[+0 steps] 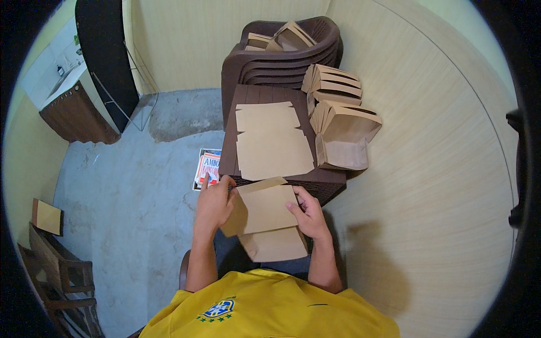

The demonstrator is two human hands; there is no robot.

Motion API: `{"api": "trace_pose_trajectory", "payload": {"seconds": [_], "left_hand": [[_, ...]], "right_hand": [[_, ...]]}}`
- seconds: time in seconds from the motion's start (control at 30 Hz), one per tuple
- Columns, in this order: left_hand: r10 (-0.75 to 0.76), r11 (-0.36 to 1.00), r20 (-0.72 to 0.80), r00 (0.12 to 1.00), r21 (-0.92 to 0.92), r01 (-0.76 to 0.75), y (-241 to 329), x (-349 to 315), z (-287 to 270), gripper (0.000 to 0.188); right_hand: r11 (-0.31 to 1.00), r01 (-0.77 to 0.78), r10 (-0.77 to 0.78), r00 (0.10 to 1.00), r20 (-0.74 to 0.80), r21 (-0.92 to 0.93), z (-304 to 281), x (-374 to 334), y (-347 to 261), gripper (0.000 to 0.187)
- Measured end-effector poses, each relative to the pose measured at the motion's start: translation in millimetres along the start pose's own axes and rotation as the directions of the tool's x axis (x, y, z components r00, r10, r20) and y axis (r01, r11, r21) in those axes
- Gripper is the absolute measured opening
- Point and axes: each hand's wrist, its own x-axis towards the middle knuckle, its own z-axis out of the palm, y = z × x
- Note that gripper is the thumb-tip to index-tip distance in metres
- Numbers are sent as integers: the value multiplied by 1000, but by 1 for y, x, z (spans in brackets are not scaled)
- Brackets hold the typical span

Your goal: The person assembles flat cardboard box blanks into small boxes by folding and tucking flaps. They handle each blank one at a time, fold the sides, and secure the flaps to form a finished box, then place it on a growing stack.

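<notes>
A partly folded brown cardboard box [265,209] is held over my lap, just off the near edge of the brown table. My right hand [309,215] grips its right edge, thumb on the top face and fingers behind. At its left side, my left hand [215,204] closes its curled fingers on the upper left edge; part of that grip is hidden. One flap stands up along the far edge, and a lower panel [276,245] hangs toward me. Flat cardboard blanks [273,149] lie on the table [228,149] beyond my hands.
Nested folded boxes [344,132] stand at the table's right, by the wall. Behind are stacked brown plastic chairs [270,62] with more boxes [290,36] on the seat. A tray of printed papers [207,168] sits left of the table. Wooden furniture [59,270] is at far left.
</notes>
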Motion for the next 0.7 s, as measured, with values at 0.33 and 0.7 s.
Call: {"api": "trace_pose_trajectory", "payload": {"seconds": [0.33,0.7], "left_hand": [[-135,785,-274,952,-616,-66,83,-12,22,28],[-133,461,-198,971,-880,-116,75,-11,61,38]], "right_hand": [[910,146,-205,972,-114,-387,20,3,-19,17],[904,99,-236,927,-292,-416,33,5,-26,15]]}}
